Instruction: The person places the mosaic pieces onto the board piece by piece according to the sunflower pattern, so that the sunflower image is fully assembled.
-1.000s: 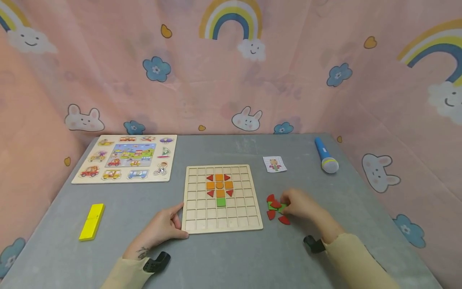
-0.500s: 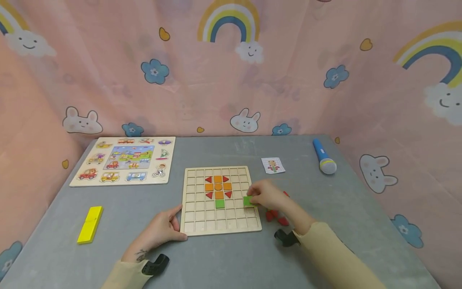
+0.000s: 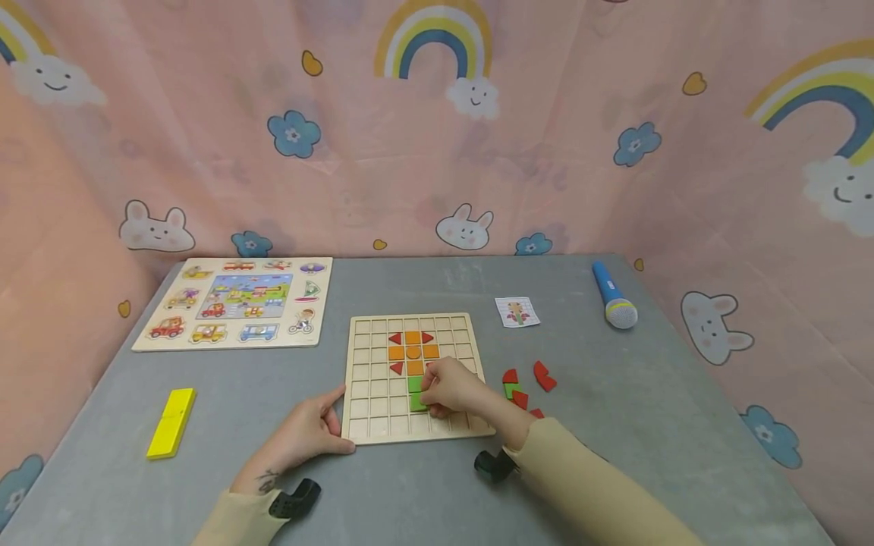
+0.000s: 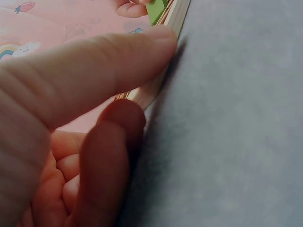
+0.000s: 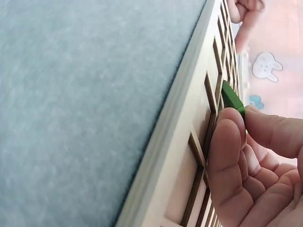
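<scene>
The right hand [image 3: 454, 388] pinches 1 green tile [image 3: 418, 403] between thumb and fingertips, tilted at the wooden board [image 3: 372, 431], just below another green square [image 3: 415, 384]; whether it is seated cannot be told. The left hand [image 3: 305, 426], half open, grips the board's near left corner with thumb and forefinger. Above the greens are 4 orange squares [image 3: 413, 337]. Loose red pieces [image 3: 545, 376] lie right of the board.
</scene>
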`<state>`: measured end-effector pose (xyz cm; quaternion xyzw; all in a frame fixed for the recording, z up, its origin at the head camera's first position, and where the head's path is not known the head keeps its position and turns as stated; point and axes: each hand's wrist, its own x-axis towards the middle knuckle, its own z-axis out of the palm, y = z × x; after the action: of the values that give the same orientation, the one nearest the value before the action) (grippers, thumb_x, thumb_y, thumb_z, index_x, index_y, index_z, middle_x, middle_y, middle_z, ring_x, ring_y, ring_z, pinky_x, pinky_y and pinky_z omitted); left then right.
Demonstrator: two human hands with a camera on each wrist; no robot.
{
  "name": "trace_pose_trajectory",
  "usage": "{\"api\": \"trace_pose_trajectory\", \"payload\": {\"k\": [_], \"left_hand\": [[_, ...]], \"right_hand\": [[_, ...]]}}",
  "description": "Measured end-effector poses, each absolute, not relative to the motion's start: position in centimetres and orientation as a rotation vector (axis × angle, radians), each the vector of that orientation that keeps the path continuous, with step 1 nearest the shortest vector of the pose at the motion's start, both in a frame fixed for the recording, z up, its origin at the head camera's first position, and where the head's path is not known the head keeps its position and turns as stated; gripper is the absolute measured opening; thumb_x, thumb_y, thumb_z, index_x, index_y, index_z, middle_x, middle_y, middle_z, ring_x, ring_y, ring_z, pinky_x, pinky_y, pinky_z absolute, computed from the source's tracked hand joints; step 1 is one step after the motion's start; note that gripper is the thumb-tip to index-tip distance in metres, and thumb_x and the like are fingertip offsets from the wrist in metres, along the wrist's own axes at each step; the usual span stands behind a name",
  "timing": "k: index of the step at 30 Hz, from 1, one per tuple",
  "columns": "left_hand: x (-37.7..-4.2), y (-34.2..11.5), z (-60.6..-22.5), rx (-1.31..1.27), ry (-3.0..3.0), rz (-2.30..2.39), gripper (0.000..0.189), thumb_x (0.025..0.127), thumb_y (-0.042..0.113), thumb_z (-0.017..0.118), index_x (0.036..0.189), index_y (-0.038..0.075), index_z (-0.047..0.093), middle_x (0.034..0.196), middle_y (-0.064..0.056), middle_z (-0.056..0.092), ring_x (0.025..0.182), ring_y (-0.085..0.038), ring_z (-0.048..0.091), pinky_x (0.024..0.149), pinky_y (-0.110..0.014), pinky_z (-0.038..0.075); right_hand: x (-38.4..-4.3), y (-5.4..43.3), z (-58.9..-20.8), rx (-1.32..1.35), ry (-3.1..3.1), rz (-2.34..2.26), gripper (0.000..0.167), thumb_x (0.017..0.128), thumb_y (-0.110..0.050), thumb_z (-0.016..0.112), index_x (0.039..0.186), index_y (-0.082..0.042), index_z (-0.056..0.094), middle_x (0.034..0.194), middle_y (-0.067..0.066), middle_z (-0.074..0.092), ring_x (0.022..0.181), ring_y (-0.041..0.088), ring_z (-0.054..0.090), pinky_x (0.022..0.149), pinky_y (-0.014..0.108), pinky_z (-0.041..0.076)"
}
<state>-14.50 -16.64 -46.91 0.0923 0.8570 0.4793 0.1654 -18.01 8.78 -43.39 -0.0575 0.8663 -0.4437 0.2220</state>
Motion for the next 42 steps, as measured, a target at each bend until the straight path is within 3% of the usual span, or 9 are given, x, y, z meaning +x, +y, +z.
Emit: {"api": "trace_pose_trajectory", "payload": {"k": [14,25,30,35,42], "left_hand": [[-14.4,-16.5,-47.0,0.258,2.429,1.378,0.1,0.056,0.004,0.085,0.141,-0.004,0.032,0.063,-0.004,0.053,0.048,-0.011,0.043,0.043,-0.024,0.034],[-14.5,-16.7,-47.1,0.276,2.441,1.379,0.1,0.056,0.002,0.084,0.141,-0.005,0.032,0.063,-0.004,0.052,0.049,-0.011,0.043,0.043,-0.023,0.034],[-14.5,-16.7,-47.0,0.259,2.447,1.371,0.1,0.056,0.004,0.085,0.141,-0.004,0.032,0.064,-0.004,0.052,0.049,-0.012,0.043,0.043,-0.024,0.034],[-14.4,-16.6,-47.0,0.264,2.453,1.368,0.1,0.056,0.005,0.085,0.141,-0.005,0.032,0.063,-0.004,0.052,0.049,-0.011,0.042,0.043,-0.023,0.033],[-14.4,-16.6,-47.1,0.272,2.45,1.377,0.099,0.056,0.004,0.084,0.14,-0.005,0.032,0.063,-0.003,0.052,0.049,-0.011,0.042,0.043,-0.023,0.033]], "right_hand": [[-17.4,10.6,-42.0,-0.245,2.668,-1.032,0.019,0.079,-0.01,0.07,0.064,-0.007,0.057,0.056,-0.001,0.051,0.051,0.011,0.046,0.047,0.023,0.035],[-17.3,17.2,-41.5,0.153,2.889,-0.247,0.026,0.076,-0.032,0.069,0.07,-0.009,0.059,0.066,0.003,0.052,0.06,0.019,0.049,0.052,0.034,0.038],[-17.3,17.7,-42.4,0.16,2.883,-0.152,0.02,0.078,-0.027,0.067,0.072,-0.009,0.061,0.071,0.005,0.054,0.064,0.022,0.051,0.056,0.038,0.043],[-17.2,17.6,-42.4,0.184,2.878,-0.155,0.02,0.079,-0.025,0.067,0.07,-0.009,0.059,0.07,0.005,0.055,0.063,0.022,0.05,0.055,0.037,0.041],[-16.9,17.4,-42.2,0.214,2.859,-0.153,0.013,0.078,-0.019,0.064,0.077,-0.007,0.061,0.071,0.006,0.055,0.064,0.022,0.05,0.055,0.035,0.04]]}}
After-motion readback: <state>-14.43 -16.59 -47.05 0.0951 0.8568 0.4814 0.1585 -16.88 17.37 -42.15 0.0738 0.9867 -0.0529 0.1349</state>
